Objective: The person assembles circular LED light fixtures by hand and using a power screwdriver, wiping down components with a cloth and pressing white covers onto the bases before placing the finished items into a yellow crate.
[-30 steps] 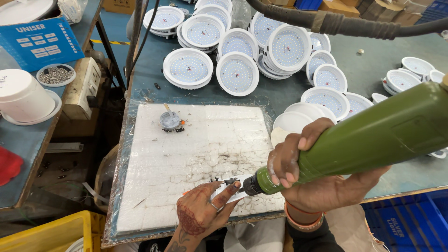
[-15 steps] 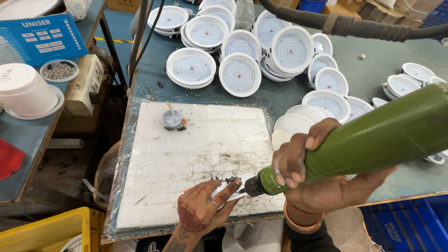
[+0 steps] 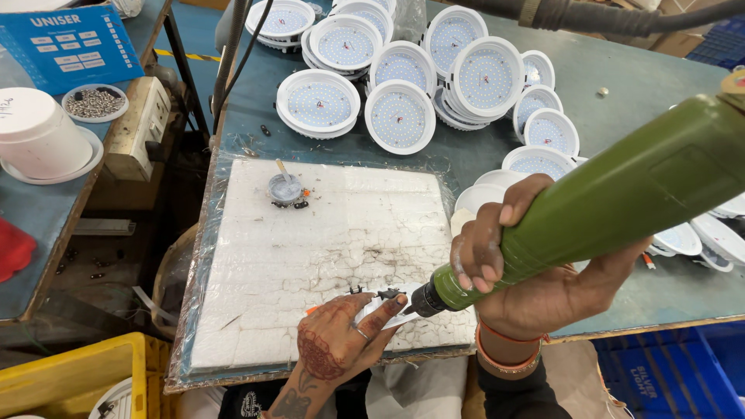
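Slanting down-left, green power screwdriver clasped in right hand, tip at small part.

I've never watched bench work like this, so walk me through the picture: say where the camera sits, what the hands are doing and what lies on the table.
The one view comes from a camera worn on the person's head, looking down at their own two bare hands.

The right hand grips a green powered screwdriver, its tip angled down to the left. The left hand, patterned with henna, presses a small white part flat against a white foam board, right where the tip meets it.

The board lies under clear film on a blue-green table. On the board stands a small round dish with a stick in it. Behind it, many round white LED lamp discs are heaped. On the side bench at the left sit a white tub and a bowl of small screws.
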Tool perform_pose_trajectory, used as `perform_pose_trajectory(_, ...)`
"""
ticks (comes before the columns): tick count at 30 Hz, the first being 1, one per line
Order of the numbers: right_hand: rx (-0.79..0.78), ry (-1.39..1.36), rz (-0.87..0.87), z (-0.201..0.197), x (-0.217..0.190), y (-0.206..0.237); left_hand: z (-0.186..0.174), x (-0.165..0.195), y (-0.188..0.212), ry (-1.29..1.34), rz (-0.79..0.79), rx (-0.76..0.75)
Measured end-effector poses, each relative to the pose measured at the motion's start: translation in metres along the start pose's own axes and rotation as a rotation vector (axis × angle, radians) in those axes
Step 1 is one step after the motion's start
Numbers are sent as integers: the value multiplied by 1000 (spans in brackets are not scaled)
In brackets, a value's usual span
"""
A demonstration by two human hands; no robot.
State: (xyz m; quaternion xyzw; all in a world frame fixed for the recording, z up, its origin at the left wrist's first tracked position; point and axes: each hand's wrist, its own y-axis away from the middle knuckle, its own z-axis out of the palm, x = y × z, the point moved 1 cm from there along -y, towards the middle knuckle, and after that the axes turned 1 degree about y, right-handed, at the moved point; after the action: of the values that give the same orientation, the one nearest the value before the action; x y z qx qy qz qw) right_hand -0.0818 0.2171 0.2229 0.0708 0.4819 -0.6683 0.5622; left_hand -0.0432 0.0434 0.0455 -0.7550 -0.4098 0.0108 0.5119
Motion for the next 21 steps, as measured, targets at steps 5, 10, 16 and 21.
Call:
perform_pose_trajectory(5, 27, 27, 7, 2, 0, 1, 0, 4, -1, -16, 11, 13)
perform_pose_trajectory(10, 52, 5, -5, 3, 1, 2, 0, 5, -2, -20, 14, 7)
perform_pose_trajectory(16, -7, 13, 12, 4, 1, 3, 0, 7, -3, -19, 11, 10)
perform_pose_trajectory(21, -3, 17, -11, 4, 4, 3, -1, 5, -3, -51, 10, 38)
